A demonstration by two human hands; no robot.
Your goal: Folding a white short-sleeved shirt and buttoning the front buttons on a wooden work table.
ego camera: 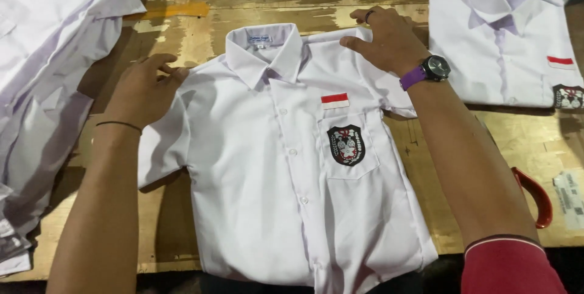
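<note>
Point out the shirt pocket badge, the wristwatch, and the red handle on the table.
pocket badge (346, 145), head view, centre of the crest.
wristwatch (435, 67), head view, dark face.
red handle (538, 196), head view, outer curve.

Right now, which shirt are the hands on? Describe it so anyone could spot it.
On the wooden table, take the white shirt lying flat in the middle. The left hand and right hand press its shoulders. Unlike the folded shirt at right, its sleeves are spread.

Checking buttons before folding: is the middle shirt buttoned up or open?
Buttoned: the shirt lies flat, front closed, buttons down the middle; both sleeves spread out.
</note>
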